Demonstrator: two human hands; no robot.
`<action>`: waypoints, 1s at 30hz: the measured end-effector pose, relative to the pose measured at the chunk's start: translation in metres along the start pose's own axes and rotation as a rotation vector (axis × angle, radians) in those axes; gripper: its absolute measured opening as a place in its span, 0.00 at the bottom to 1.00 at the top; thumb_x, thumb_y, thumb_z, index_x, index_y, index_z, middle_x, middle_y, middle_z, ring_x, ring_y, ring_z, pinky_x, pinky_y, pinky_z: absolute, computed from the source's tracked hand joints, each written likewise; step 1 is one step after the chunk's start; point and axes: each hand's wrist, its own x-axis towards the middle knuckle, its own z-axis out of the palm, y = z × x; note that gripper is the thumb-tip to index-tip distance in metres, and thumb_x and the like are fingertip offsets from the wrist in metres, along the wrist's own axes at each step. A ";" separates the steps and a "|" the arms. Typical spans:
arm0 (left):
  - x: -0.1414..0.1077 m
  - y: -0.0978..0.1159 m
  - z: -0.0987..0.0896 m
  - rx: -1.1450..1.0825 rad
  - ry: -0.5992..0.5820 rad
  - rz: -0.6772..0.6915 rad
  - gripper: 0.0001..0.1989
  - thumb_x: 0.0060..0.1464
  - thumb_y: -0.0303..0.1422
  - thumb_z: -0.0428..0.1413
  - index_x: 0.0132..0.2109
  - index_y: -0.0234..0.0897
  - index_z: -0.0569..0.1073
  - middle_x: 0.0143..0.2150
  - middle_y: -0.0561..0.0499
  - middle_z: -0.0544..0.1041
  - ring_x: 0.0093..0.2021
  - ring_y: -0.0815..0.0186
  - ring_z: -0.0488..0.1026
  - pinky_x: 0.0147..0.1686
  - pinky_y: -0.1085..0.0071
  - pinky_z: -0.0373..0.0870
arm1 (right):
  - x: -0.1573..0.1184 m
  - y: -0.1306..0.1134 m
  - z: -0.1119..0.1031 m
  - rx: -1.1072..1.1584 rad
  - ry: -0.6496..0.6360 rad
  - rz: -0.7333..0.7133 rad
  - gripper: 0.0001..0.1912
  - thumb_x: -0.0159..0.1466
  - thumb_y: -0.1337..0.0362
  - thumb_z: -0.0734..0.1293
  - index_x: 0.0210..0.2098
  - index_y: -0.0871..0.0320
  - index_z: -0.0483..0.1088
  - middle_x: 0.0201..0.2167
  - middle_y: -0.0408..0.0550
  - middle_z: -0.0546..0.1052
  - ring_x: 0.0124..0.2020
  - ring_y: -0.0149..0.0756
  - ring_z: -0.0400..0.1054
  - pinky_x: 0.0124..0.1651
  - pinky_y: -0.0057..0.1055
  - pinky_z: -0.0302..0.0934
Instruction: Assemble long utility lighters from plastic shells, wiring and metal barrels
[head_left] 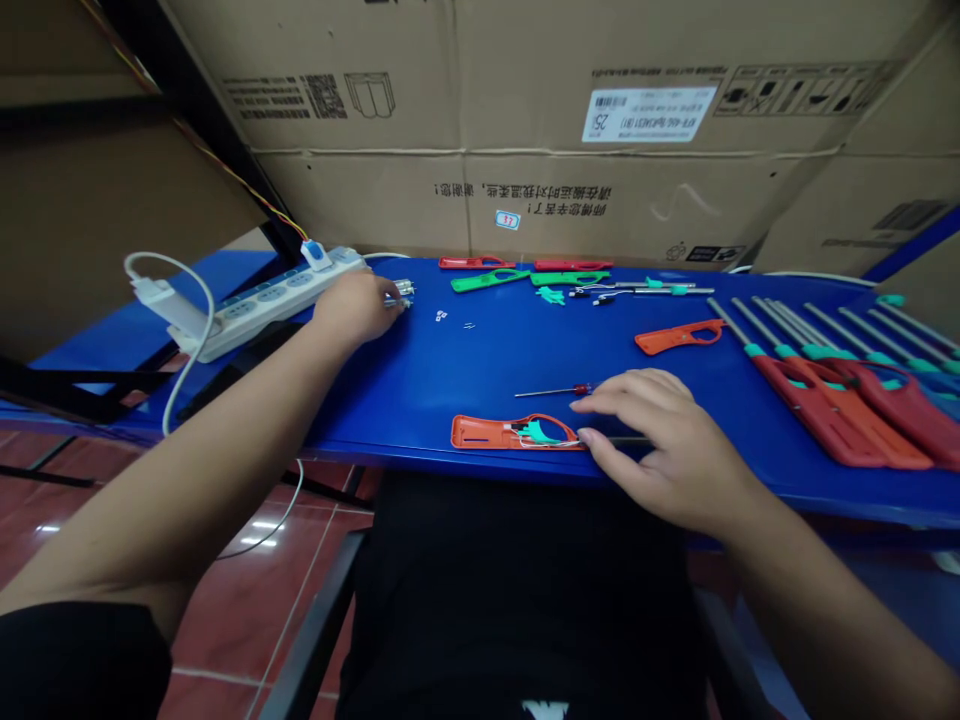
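Observation:
My left hand [354, 308] reaches to the back left, fingers curled down at a few small silver cylinders [405, 288]; what lies between the fingertips is hidden. Near the front edge lies an orange lighter half-shell [480, 432], hollow side up, with a teal trigger [537, 432] and white wires inside. A metal rod runs right from it, partly under my right hand [667, 440]. That hand is open, thumb and fingers apart, its thumb tip at the shell's right end. Just above, a screwdriver [551, 392] points left, its handle partly behind my fingers.
White bits [441, 316] and tiny pins [469, 325] lie mid-table. Red and green shells [491, 281], teal triggers [551, 296] and wired rods [660, 287] line the back. An orange shell [675, 338] and several assembled lighters [832, 420] lie right. A power strip [277, 300] stands left.

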 end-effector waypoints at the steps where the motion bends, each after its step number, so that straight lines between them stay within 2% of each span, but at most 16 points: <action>1: -0.003 0.000 -0.001 -0.005 -0.011 0.017 0.17 0.58 0.41 0.56 0.49 0.38 0.80 0.50 0.41 0.79 0.52 0.49 0.74 0.51 0.61 0.68 | 0.001 -0.002 0.002 0.010 -0.008 0.000 0.09 0.66 0.65 0.67 0.45 0.55 0.74 0.42 0.50 0.78 0.46 0.42 0.71 0.52 0.44 0.60; 5: -0.016 0.002 -0.005 -0.055 -0.101 0.082 0.14 0.54 0.42 0.59 0.43 0.39 0.80 0.39 0.46 0.81 0.41 0.54 0.77 0.43 0.64 0.70 | 0.008 -0.012 0.007 0.058 -0.074 -0.006 0.07 0.67 0.66 0.66 0.43 0.54 0.76 0.41 0.49 0.77 0.45 0.41 0.69 0.52 0.44 0.59; 9: -0.043 0.009 -0.009 -0.126 -0.117 0.169 0.11 0.57 0.38 0.58 0.43 0.39 0.79 0.38 0.48 0.82 0.38 0.58 0.77 0.40 0.66 0.69 | 0.017 -0.024 0.012 0.071 -0.206 0.019 0.06 0.66 0.64 0.67 0.40 0.52 0.77 0.43 0.48 0.75 0.47 0.42 0.67 0.54 0.47 0.58; 10: -0.054 0.013 -0.011 -0.141 -0.085 0.188 0.10 0.58 0.37 0.57 0.42 0.39 0.79 0.39 0.47 0.81 0.40 0.57 0.77 0.41 0.65 0.69 | 0.018 -0.027 0.013 0.064 -0.232 0.022 0.06 0.66 0.64 0.67 0.40 0.52 0.77 0.44 0.49 0.75 0.48 0.43 0.66 0.54 0.47 0.58; 13: -0.095 0.031 -0.016 -0.256 0.181 0.325 0.12 0.62 0.38 0.54 0.43 0.36 0.78 0.42 0.44 0.80 0.44 0.54 0.76 0.47 0.61 0.70 | 0.022 -0.031 0.018 0.044 -0.264 0.029 0.07 0.65 0.64 0.67 0.41 0.53 0.77 0.46 0.49 0.75 0.50 0.45 0.65 0.56 0.48 0.57; 16: -0.137 0.056 -0.015 -0.426 0.217 0.508 0.10 0.65 0.35 0.52 0.46 0.36 0.76 0.45 0.46 0.80 0.46 0.59 0.74 0.49 0.62 0.69 | 0.024 -0.034 0.022 0.033 -0.261 0.047 0.06 0.65 0.65 0.67 0.40 0.54 0.76 0.46 0.49 0.74 0.49 0.44 0.65 0.56 0.47 0.57; 19: -0.163 0.077 -0.005 -0.565 0.213 0.545 0.08 0.66 0.32 0.53 0.49 0.37 0.75 0.46 0.48 0.80 0.46 0.62 0.74 0.49 0.64 0.69 | 0.023 -0.036 0.024 0.020 -0.254 0.062 0.06 0.65 0.65 0.67 0.41 0.54 0.76 0.45 0.49 0.74 0.49 0.44 0.65 0.55 0.46 0.57; 22: -0.170 0.086 0.006 -0.626 0.147 0.541 0.09 0.66 0.31 0.54 0.50 0.38 0.75 0.46 0.49 0.79 0.47 0.62 0.72 0.49 0.62 0.69 | 0.021 -0.039 0.023 0.020 -0.262 0.066 0.07 0.65 0.65 0.67 0.41 0.54 0.76 0.44 0.48 0.74 0.48 0.43 0.66 0.54 0.45 0.57; 25: -0.167 0.085 0.011 -0.693 0.115 0.539 0.08 0.66 0.31 0.54 0.49 0.38 0.76 0.45 0.49 0.79 0.46 0.63 0.72 0.48 0.63 0.69 | 0.024 -0.037 0.020 0.027 -0.267 0.065 0.06 0.66 0.64 0.66 0.41 0.54 0.76 0.44 0.48 0.75 0.47 0.43 0.66 0.53 0.45 0.57; 27: -0.166 0.083 0.011 -0.743 0.125 0.526 0.07 0.65 0.32 0.55 0.48 0.39 0.76 0.45 0.49 0.79 0.46 0.63 0.73 0.48 0.63 0.70 | 0.034 -0.032 0.017 0.023 -0.246 0.060 0.07 0.66 0.63 0.66 0.41 0.54 0.76 0.44 0.49 0.76 0.46 0.43 0.67 0.53 0.45 0.58; 30: -0.167 0.080 0.012 -0.793 0.173 0.487 0.08 0.65 0.32 0.55 0.49 0.39 0.76 0.46 0.48 0.79 0.47 0.62 0.73 0.49 0.62 0.70 | 0.067 -0.016 0.017 0.019 -0.214 0.029 0.08 0.66 0.64 0.66 0.43 0.55 0.76 0.42 0.50 0.78 0.45 0.43 0.70 0.50 0.42 0.62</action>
